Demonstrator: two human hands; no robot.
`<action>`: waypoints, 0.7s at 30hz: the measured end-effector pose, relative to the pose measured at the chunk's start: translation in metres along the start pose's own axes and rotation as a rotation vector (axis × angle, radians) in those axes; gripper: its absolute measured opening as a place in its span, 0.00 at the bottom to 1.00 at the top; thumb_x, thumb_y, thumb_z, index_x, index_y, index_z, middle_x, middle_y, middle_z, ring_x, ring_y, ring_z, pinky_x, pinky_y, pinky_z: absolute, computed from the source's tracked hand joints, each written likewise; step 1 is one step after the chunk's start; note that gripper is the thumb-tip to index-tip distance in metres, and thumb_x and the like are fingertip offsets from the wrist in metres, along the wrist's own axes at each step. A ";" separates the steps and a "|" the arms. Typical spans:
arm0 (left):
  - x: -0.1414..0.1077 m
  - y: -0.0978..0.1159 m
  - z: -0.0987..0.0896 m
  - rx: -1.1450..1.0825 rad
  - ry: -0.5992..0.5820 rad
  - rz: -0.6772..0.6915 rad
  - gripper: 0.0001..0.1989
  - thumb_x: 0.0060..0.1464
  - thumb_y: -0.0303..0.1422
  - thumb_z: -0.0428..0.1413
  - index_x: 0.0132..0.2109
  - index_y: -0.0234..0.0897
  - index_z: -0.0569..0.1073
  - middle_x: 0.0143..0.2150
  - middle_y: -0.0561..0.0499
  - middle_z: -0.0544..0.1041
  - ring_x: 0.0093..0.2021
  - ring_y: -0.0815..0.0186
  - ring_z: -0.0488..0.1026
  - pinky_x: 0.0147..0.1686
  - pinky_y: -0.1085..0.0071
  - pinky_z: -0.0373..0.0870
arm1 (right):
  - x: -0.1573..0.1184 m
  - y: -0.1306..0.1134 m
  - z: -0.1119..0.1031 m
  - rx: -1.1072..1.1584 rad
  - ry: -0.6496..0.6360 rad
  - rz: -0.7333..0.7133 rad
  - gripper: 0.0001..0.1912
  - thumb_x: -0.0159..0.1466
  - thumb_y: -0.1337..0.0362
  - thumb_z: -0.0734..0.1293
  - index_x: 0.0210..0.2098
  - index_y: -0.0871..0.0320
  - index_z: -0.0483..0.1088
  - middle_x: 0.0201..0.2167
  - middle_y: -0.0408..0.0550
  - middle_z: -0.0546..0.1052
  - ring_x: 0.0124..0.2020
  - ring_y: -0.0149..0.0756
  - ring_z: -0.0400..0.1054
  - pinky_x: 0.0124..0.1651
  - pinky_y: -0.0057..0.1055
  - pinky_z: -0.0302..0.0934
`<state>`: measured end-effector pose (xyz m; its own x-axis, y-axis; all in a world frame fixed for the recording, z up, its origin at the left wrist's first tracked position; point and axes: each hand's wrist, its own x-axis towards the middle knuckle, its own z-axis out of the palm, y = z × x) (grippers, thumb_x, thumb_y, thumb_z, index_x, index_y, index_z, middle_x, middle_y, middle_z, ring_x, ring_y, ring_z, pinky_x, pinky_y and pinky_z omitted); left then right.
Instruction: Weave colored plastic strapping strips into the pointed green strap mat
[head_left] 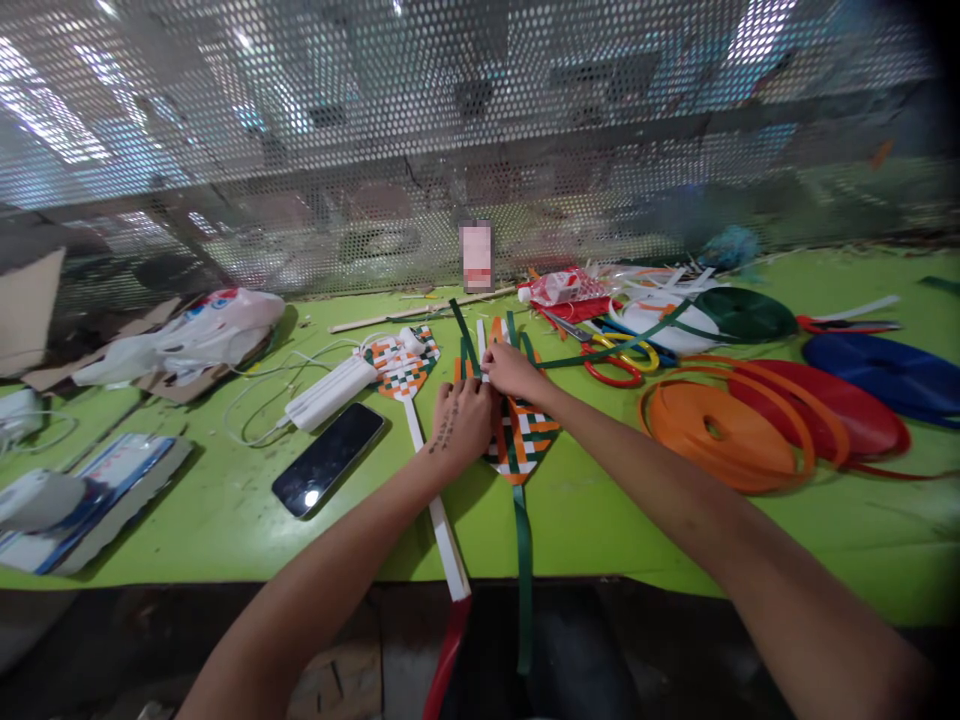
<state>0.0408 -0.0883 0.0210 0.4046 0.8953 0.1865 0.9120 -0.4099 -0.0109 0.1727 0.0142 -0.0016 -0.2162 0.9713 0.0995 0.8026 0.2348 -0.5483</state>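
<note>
Orange, white and green plastic strips are plaited into a woven piece [517, 455], which lies flat on the green table [600, 520]. A long green strip [523, 560] trails from its near tip over the table edge. My left hand [463, 415] rests on the left side of the weave, fingers curled down onto it and fingertips hidden. Just beyond, my right hand [512, 370] has its thumb and fingers pinched together on a white strip [481, 340]. To the left lies a similar woven fan [403, 375] with a long white handle [437, 505], partly under my left forearm.
A phone [330, 460] and a white power bank [330, 392] with cable lie left. On the right are orange [712, 430], red [847, 410], blue [892, 370] and green [746, 315] strip coils, plus scissors [615, 365]. Perforated metal mesh [375, 150] stands behind.
</note>
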 end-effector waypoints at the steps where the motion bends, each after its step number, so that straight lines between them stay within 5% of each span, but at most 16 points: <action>1: 0.000 0.000 0.000 0.000 0.003 -0.002 0.13 0.68 0.31 0.50 0.53 0.34 0.75 0.53 0.39 0.78 0.52 0.53 0.73 0.54 0.57 0.62 | 0.001 0.001 0.001 0.003 0.004 -0.003 0.05 0.66 0.72 0.66 0.33 0.59 0.72 0.41 0.54 0.78 0.43 0.39 0.70 0.42 0.29 0.59; 11: -0.001 -0.002 0.001 0.000 0.016 0.013 0.12 0.68 0.33 0.49 0.51 0.35 0.76 0.52 0.40 0.77 0.52 0.53 0.73 0.53 0.57 0.61 | -0.002 0.001 0.000 0.073 0.069 -0.074 0.07 0.63 0.74 0.66 0.35 0.60 0.76 0.38 0.50 0.80 0.41 0.37 0.71 0.44 0.29 0.61; 17: -0.001 -0.003 0.004 -0.036 0.063 0.007 0.16 0.71 0.37 0.46 0.50 0.38 0.77 0.50 0.42 0.78 0.51 0.54 0.73 0.53 0.57 0.60 | 0.003 0.010 -0.054 0.195 0.141 -0.081 0.03 0.62 0.72 0.71 0.35 0.59 0.77 0.37 0.49 0.82 0.38 0.34 0.74 0.43 0.28 0.64; 21: -0.001 -0.004 0.007 -0.057 0.063 0.012 0.17 0.72 0.38 0.46 0.51 0.39 0.77 0.50 0.42 0.78 0.52 0.55 0.73 0.54 0.58 0.60 | 0.007 0.038 -0.087 -0.080 0.037 -0.004 0.05 0.57 0.70 0.77 0.32 0.58 0.78 0.35 0.50 0.82 0.36 0.38 0.75 0.41 0.31 0.64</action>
<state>0.0377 -0.0861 0.0141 0.4090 0.8783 0.2477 0.9010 -0.4316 0.0425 0.2499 0.0334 0.0511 -0.1996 0.9708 0.1332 0.8441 0.2394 -0.4797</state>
